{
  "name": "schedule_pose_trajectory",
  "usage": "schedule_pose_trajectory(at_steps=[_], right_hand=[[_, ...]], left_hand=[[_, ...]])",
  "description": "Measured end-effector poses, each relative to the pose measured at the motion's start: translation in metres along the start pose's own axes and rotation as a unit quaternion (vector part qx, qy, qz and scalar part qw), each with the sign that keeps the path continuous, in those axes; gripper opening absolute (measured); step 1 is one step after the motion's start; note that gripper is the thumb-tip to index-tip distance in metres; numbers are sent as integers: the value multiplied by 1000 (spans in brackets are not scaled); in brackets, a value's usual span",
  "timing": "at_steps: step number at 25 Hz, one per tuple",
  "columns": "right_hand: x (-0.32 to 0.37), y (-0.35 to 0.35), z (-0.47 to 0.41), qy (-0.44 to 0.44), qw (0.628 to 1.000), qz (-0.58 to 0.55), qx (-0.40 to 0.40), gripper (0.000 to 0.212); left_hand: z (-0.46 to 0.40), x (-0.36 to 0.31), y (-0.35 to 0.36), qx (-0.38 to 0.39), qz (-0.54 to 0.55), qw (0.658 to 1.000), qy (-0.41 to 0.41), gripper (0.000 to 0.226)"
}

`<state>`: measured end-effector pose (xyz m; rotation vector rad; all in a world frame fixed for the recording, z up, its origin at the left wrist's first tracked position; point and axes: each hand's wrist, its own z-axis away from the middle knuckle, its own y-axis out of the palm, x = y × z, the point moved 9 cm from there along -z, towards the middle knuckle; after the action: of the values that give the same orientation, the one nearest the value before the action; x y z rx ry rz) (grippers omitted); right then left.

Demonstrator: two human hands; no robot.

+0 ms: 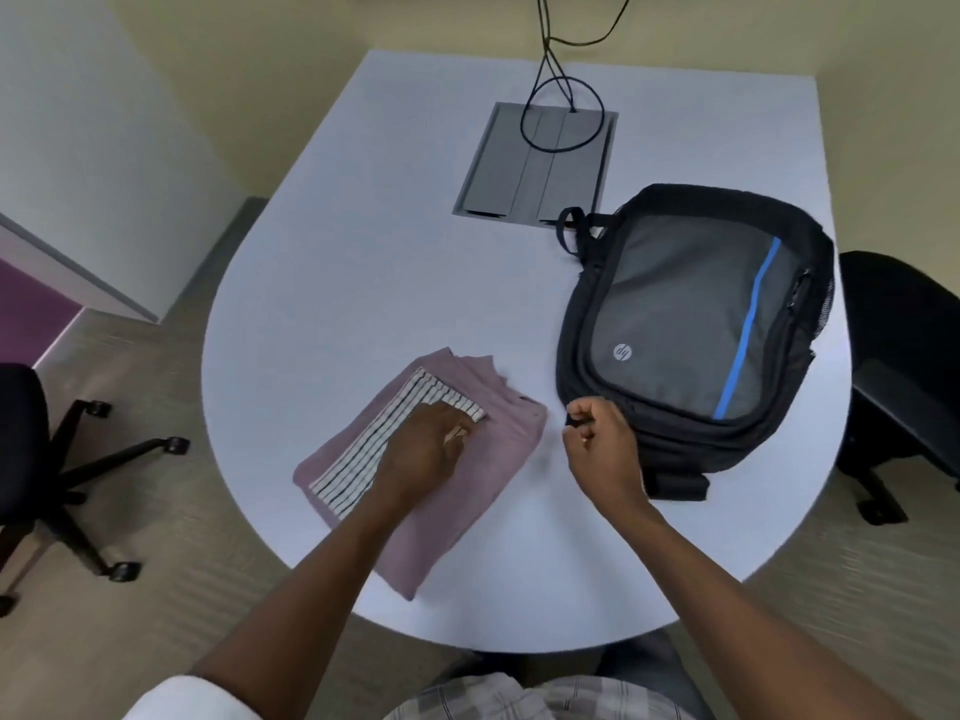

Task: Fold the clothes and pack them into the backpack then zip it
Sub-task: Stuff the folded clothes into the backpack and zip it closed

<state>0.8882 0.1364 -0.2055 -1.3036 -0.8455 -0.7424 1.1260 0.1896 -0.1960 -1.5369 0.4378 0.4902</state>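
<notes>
A folded mauve garment (467,491) lies on the white table (395,283) near the front edge, with a black-and-white striped piece (384,439) folded on top of it. My left hand (423,449) rests flat on the striped piece, fingers together. A black and grey backpack (691,324) with a blue stripe lies flat to the right, its front facing up. My right hand (602,439) is at the backpack's near left corner, pinching a small black zipper pull (571,421).
A grey cable hatch (535,163) is set into the table at the back, with black cables (561,90) looping over it. One black office chair (31,459) stands on the left and another (904,366) on the right of the table.
</notes>
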Motion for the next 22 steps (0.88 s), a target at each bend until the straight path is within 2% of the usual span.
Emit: schedule_pose_trajectory(at_steps=[2, 4, 7, 9, 12, 14, 16, 18, 21, 22], right_hand=[[-1, 35, 14, 33, 999, 2, 35, 25], [-8, 62, 30, 89, 995, -2, 50, 29], [-19, 85, 52, 193, 980, -34, 36, 49], [-31, 103, 68, 300, 949, -88, 38, 72], [-38, 128, 92, 368, 919, -111, 92, 94], [-38, 135, 96, 367, 918, -103, 108, 96], [-41, 134, 92, 363, 920, -112, 93, 96], [-46, 133, 84, 374, 908, -170, 87, 91], [-47, 146, 82, 409, 862, -265, 139, 64], [-45, 149, 81, 407, 861, -264, 154, 58]], left_hand=[[7, 29, -19, -18, -25, 999, -9, 33], [11, 62, -30, -4, -52, 997, -52, 53], [10, 110, -33, 60, -91, 983, -148, 93], [14, 141, -28, 111, -93, 965, -219, 118], [21, 176, -9, 204, -58, 934, -288, 138], [23, 184, 3, 251, -14, 921, -299, 136], [19, 181, 11, 262, 32, 923, -281, 120], [15, 170, 12, 263, 69, 927, -259, 107], [12, 160, 12, 267, 97, 928, -242, 97], [11, 159, 13, 267, 97, 929, -238, 95]])
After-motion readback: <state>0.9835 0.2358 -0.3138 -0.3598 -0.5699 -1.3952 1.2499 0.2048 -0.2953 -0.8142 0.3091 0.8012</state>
